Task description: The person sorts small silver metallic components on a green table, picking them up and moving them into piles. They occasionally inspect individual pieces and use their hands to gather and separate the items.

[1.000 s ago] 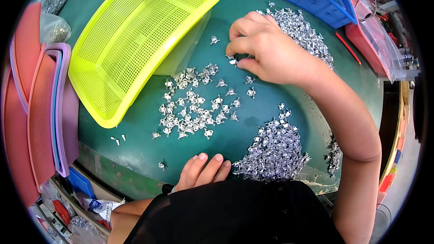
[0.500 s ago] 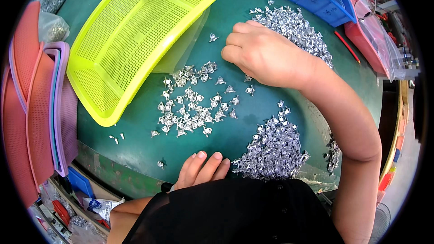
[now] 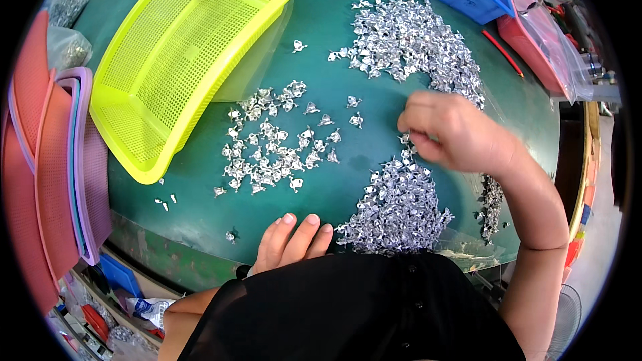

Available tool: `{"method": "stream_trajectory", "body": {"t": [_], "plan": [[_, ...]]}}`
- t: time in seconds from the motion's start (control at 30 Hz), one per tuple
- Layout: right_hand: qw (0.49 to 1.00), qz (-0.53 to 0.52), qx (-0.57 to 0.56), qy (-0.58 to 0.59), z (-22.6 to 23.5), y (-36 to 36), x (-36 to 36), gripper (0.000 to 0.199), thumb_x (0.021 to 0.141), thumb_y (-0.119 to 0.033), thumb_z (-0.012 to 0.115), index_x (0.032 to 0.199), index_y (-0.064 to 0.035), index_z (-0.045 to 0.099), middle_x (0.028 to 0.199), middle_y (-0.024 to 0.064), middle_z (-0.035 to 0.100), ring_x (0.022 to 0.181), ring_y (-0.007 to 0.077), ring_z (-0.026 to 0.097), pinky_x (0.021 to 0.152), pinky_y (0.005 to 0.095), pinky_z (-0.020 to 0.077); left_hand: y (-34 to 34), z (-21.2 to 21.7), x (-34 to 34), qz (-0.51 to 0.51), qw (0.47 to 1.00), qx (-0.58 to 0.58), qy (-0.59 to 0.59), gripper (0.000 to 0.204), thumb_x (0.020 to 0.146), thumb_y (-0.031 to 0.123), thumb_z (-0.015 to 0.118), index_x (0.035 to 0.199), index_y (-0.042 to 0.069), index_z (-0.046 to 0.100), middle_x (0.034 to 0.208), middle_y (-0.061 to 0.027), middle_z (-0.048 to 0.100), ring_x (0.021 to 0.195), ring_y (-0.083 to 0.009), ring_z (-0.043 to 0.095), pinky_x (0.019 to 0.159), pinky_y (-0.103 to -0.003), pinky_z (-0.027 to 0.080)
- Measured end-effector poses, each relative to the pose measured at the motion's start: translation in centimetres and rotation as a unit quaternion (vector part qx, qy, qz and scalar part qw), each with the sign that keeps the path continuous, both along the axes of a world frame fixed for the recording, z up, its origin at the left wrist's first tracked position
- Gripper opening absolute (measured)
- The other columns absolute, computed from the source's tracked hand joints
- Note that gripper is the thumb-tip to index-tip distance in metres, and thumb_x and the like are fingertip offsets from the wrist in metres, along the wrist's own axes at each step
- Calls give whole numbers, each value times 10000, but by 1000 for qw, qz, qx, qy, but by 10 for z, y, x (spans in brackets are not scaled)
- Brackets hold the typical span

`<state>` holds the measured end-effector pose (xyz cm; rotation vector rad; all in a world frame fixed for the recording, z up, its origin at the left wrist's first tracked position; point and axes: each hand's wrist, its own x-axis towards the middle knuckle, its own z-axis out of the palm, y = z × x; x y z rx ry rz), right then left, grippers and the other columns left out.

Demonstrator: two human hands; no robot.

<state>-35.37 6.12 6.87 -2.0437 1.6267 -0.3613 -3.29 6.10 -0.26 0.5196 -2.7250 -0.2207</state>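
Three heaps of small metal parts (image 3: pixel 267 147) on green counter (image 3: pixel 348 180). Right hand (image 3: pixel 455 134) moved from far heap to near heap (image 3: pixel 398 210), fingers pinched shut (content hidden). Left hand (image 3: pixel 291 241) flat, open, at counter edge.

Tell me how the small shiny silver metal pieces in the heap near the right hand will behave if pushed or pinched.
The small shiny silver metal pieces look stiff and light. Heaped loosely, they would probably scatter and slide on the smooth green tabletop when pushed. Their irregular shape suggests they may snag together, so the right hand might lift several at once.
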Motion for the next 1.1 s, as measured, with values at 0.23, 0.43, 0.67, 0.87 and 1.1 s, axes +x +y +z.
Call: {"method": "stream_trajectory", "body": {"t": [0.23, 0.43, 0.67, 0.87, 1.1], "plan": [[997, -55, -49, -29, -10, 15, 4, 147, 770, -75, 676, 902, -21, 637, 821, 133, 596, 730, 328, 602, 653, 418, 497, -9, 5, -5, -28, 999, -34, 24, 248, 935, 192, 483, 1054, 59, 654, 1121, -141, 604, 1099, -341, 528, 807, -399, 539], [983, -92, -149, 53, -11, -12, 7, 162, 793, -90, 646, 948, -43, 655, 857, 113, 643, 775, 313, 639, 666, 401, 522, -6, 2, -1, -19, 1000, -24, 5, 256, 936, 219, 491, 1050, 66, 661, 1136, -145, 595, 1104, -341, 521, 793, -400, 543], [988, -90, -85, 89, -10, -12, 3, 172, 832, -88, 577, 976, -45, 661, 881, 118, 665, 793, 327, 648, 694, 410, 532, -7, 0, -2, -15, 999, -32, 10, 216, 927, 177, 506, 1033, 54, 649, 1120, -138, 598, 1075, -341, 546, 785, -417, 544], [975, -168, -127, 72, -18, -18, 0, 186, 830, -77, 563, 979, -56, 672, 858, 155, 675, 776, 348, 649, 707, 433, 525, -4, -3, -1, -8, 1000, -20, 7, 249, 960, 250, 462, 1017, 34, 571, 1106, -83, 607, 1073, -336, 578, 881, -530, 501], [984, -126, -99, 79, -16, -10, -8, 299, 824, -85, 568, 1117, -101, 627, 812, 163, 671, 749, 364, 647, 685, 443, 522, -6, 0, -4, -10, 999, -44, 16, 196, 907, 145, 536, 1033, 60, 659, 1093, -138, 598, 1046, -341, 550, 760, -396, 558]]}}
